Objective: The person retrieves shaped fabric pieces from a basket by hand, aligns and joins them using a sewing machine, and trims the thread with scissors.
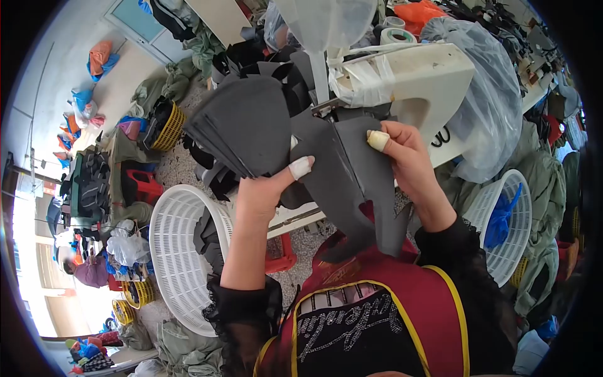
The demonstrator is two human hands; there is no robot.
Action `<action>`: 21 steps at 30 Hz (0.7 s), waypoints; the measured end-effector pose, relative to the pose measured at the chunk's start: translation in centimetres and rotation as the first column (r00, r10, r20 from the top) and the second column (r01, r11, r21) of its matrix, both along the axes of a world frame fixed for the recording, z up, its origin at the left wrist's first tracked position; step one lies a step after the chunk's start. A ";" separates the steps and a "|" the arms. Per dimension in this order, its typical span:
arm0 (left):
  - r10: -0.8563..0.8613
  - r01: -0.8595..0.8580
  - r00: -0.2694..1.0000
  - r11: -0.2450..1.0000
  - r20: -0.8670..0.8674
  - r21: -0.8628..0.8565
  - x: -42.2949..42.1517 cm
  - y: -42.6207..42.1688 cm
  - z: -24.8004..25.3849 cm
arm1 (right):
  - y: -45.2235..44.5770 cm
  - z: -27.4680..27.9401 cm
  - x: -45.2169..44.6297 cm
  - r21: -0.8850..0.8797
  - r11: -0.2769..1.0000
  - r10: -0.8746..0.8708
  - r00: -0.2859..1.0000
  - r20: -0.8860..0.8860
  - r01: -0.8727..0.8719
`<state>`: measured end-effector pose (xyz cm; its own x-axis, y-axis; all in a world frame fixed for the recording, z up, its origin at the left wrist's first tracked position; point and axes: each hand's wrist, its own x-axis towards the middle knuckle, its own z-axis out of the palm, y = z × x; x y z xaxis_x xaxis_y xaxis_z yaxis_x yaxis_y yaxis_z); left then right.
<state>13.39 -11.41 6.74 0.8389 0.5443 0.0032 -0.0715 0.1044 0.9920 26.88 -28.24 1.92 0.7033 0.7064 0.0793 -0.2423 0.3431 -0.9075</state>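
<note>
My left hand (267,191), its thumb wrapped in white tape, is closed on a fanned stack of dark grey pieces (245,122). That thumb also presses the left side of a flexible grey cut piece (336,173) with a straight line down its middle. My right hand (411,166) pinches the piece's upper right edge, its thumb wrapped in yellowish tape. The piece spans both hands, and its lower ends hang over my lap. Just beyond its upper edge stands the metal head of a white sewing-type machine (427,72), partly wrapped in plastic.
A white perforated basket (179,251) with grey pieces stands at left, another basket (518,232) with a blue bag at right. More dark pieces (295,78) pile up behind the stack. Clear plastic sheeting (493,103) drapes beside the machine. A red stool (282,254) is under the table edge.
</note>
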 end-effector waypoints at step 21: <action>0.191 -0.191 0.975 0.982 -0.111 0.010 -0.1 -0.5 -2.2 | -0.6 0.3 1.8 -0.300 0.953 0.021 0.997 -0.072 -0.042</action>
<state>13.29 -11.94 4.49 0.7148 0.6942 -0.0847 0.0205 0.1002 0.9948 28.67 -28.89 2.21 0.6769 0.7120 -0.1866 -0.3122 0.0481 -0.9488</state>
